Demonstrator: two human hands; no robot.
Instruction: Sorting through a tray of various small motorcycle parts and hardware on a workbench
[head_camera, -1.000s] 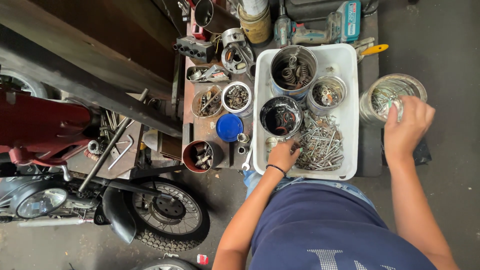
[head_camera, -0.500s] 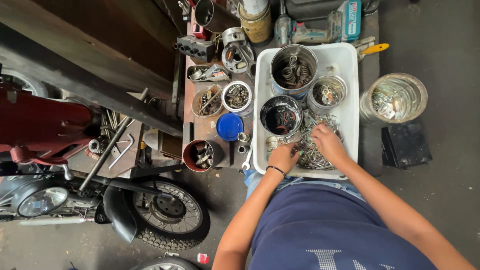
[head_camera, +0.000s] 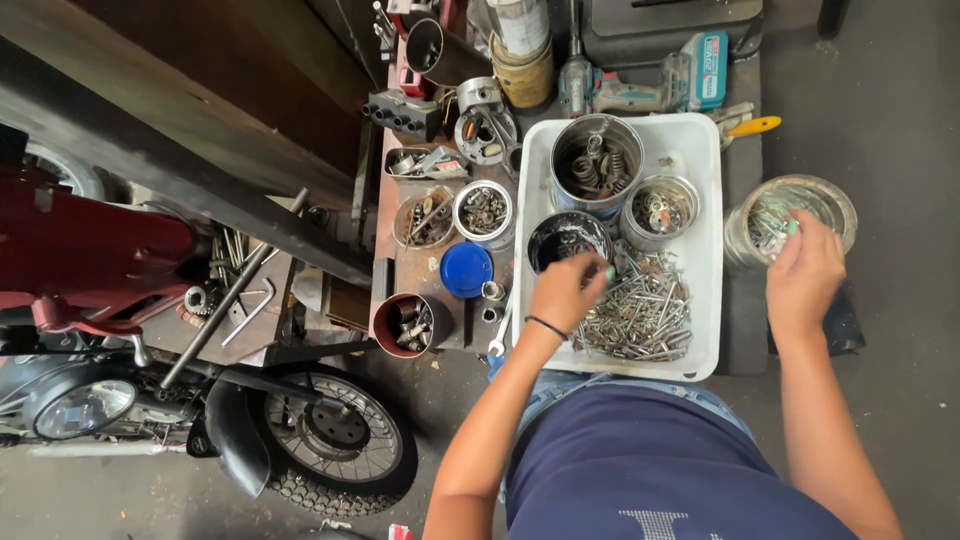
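A white plastic tray (head_camera: 706, 330) holds a loose heap of bolts and screws (head_camera: 640, 310), a dark tin (head_camera: 560, 238), a large tin of springs (head_camera: 597, 160) and a smaller tin of washers (head_camera: 660, 208). My left hand (head_camera: 565, 290) hovers at the heap's left side. Its fingertips are pinched near the dark tin's rim, and any piece between them is too small to see. My right hand (head_camera: 805, 275) is off the tray, with its fingers pinched on a few bolts over the mouth of a clear jar (head_camera: 835, 205) that holds metal parts.
Left of the tray, a rusty bench (head_camera: 420, 275) carries several small tins of hardware, a blue lid (head_camera: 466, 270) and a red can (head_camera: 405, 325). A cordless drill (head_camera: 640, 85) lies behind the tray. A red motorcycle (head_camera: 110, 260) with its front wheel (head_camera: 335, 440) stands at the left.
My right hand has left the bolt heap and swung right to the clear jar. My left hand has shifted up from the heap's lower edge toward the dark tin.
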